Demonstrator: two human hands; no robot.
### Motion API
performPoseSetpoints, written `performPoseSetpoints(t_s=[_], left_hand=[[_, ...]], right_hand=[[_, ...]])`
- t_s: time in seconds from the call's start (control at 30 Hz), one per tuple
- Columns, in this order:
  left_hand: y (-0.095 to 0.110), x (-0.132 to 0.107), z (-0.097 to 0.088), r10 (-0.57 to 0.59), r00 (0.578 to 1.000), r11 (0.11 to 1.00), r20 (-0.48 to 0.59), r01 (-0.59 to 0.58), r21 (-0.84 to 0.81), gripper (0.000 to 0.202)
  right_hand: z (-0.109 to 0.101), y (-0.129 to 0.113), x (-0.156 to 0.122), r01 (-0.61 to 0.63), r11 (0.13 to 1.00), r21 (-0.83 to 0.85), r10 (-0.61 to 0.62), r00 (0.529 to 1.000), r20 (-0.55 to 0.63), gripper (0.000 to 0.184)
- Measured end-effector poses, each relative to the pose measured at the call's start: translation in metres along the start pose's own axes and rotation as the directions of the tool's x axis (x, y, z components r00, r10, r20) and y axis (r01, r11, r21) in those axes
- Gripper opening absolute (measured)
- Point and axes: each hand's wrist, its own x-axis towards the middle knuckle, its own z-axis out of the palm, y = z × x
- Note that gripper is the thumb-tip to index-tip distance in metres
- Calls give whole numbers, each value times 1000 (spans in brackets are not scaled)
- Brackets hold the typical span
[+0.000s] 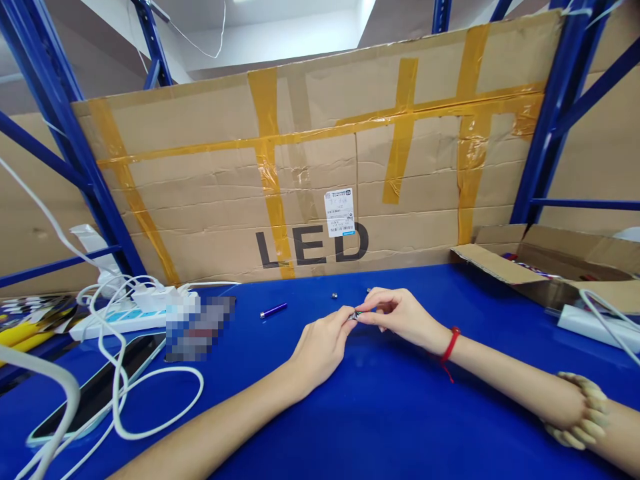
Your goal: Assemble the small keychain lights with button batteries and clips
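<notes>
Over the middle of the blue table, my left hand [323, 343] and my right hand [400, 313] meet at the fingertips. Between them they pinch a small shiny metal part [355, 315]; its exact kind is too small to make out, and the fingers cover most of it. Left of the hands lies a slim purple tube [274, 311] with a silver end. A tiny silver piece [335, 295] rests on the table just beyond my left hand. Another small bit [369, 290] shows partly behind my right fingers.
At left, a white power strip [125, 320] with tangled white cables and a phone [100, 387] lie on the blue tabletop [380, 413]. An open cardboard box [500, 267] and a white block [595, 327] sit at right. A taped cardboard panel [215, 220] closes off the back between blue posts.
</notes>
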Motion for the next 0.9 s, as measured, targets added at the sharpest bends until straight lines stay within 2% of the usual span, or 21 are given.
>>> performPoseSetpoints(t_s=[0.13, 0.27, 0.6, 0.9], left_hand=[[-2, 1, 0, 22, 998, 992, 52, -16, -126, 22], [-4, 2, 1, 21, 997, 985, 73, -9, -170, 21], [-6, 1, 3, 109, 994, 986, -6, -109, -127, 22], [-9, -1, 2, 155, 988, 975, 16, -151, -164, 23]], right_hand=[[2, -3, -1, -76, 996, 54, 77, 997, -12, 32], [2, -2, -2, -124, 990, 66, 124, 992, 0, 33], [1, -9, -3, -96, 985, 142, 101, 994, -28, 28], [2, -7, -4, -26, 984, 174, 19, 999, 45, 25]])
